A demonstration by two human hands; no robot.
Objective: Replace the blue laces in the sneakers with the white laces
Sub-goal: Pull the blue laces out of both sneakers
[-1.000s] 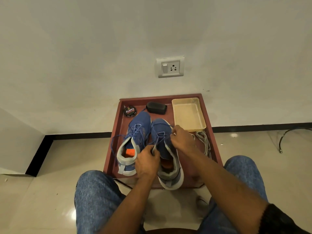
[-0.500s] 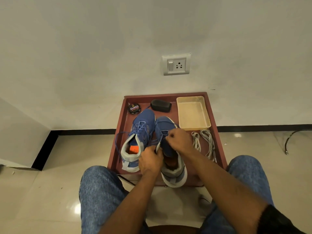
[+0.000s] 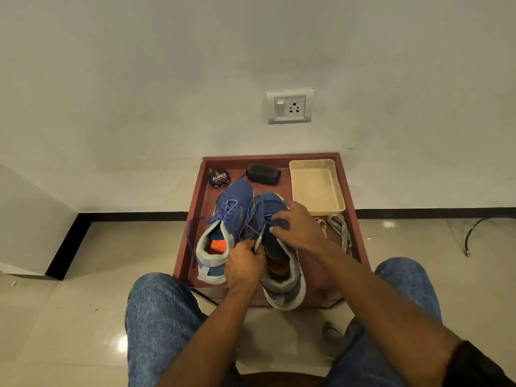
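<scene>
Two blue sneakers stand side by side on a low maroon table [image 3: 195, 219]. The left sneaker [image 3: 226, 219] is still laced, and a loose end of its blue lace [image 3: 190, 238] loops out to the left. My left hand [image 3: 244, 265] grips the collar and tongue of the right sneaker [image 3: 282, 269]. My right hand [image 3: 296, 227] pinches the blue lace over that sneaker's eyelets. White laces [image 3: 339, 230] lie bundled on the table to the right of my right hand.
A cream plastic tray [image 3: 317, 188] sits at the table's back right. A round polish tin [image 3: 219, 177] and a black brush [image 3: 264, 174] lie at the back left. The wall with a socket [image 3: 289, 106] is right behind. A black cable [image 3: 474, 230] trails on the floor at right.
My right hand has shifted a little further up the right sneaker's lacing, fingers spreading over the lace. My left hand keeps its hold at the tongue. The view has drifted slightly.
</scene>
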